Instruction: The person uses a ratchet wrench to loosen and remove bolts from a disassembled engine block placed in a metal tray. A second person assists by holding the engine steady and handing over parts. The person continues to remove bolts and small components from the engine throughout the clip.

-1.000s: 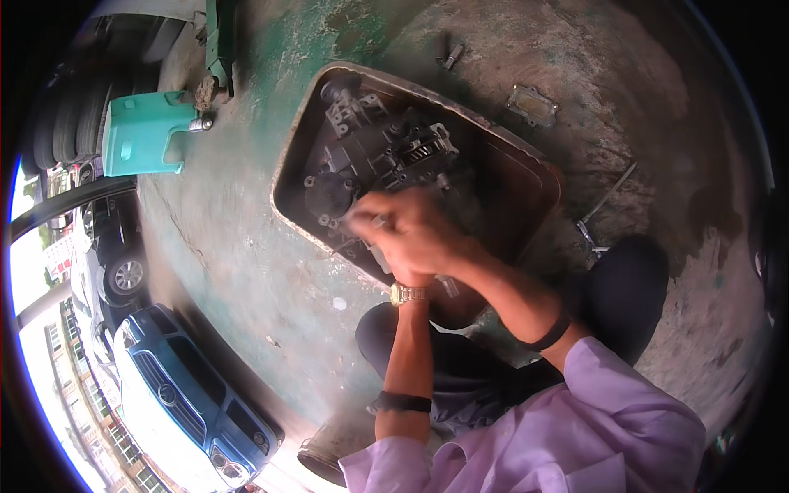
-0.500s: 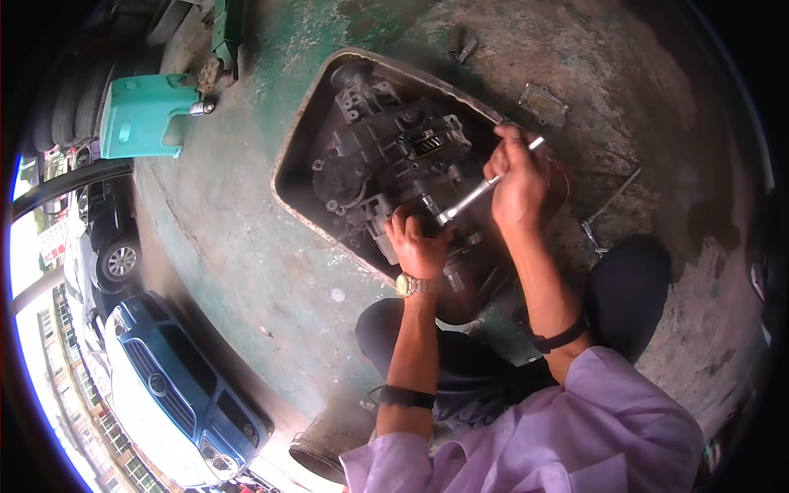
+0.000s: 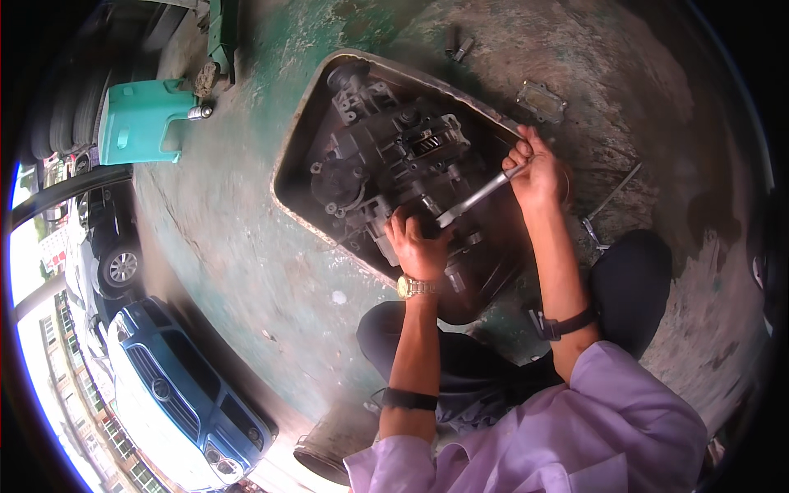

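A dark, greasy gearbox (image 3: 374, 148) lies in a worn metal tray (image 3: 279, 156) on the floor in front of me. My right hand (image 3: 536, 174) is closed around the handle end of a silver wrench (image 3: 481, 197), above the tray's right side. The wrench slants down to the left, its head at the gearbox. My left hand (image 3: 419, 246), with a watch (image 3: 408, 287) at the wrist, is closed beside that head. Its fingers curl over something dark that I cannot make out, and the thumb lies next to the wrench head.
Right of the tray lie a flat metal cover (image 3: 542, 101), a long thin tool (image 3: 612, 197) and small cylindrical parts (image 3: 460, 48). A turquoise plastic stool (image 3: 136, 123) stands at the left, with a can (image 3: 200, 112) beside it. A bucket (image 3: 325, 452) is near my left elbow; a blue car (image 3: 181, 378) is parked beyond.
My right hand has moved right and slid toward the end of the wrench handle, which no longer sticks out past the fist. My left hand has stayed in place.
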